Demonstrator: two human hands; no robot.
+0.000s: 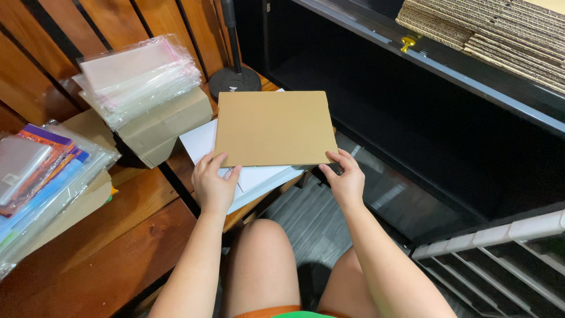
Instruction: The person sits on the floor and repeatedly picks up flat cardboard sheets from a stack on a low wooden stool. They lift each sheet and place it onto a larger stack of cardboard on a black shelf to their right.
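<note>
Your left hand [213,184] and right hand [345,179] pinch near corners of cardboard sheet [274,128], held flat over white sheets [207,141] on desk [123,235]. Keep grip level.

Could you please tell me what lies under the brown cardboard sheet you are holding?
White sheets show beneath the cardboard sheet, sticking out left and below. How many lie stacked under it is covered.

Packing workspace, flattened cartons [500,32], clear sleeves [138,73]
</note>
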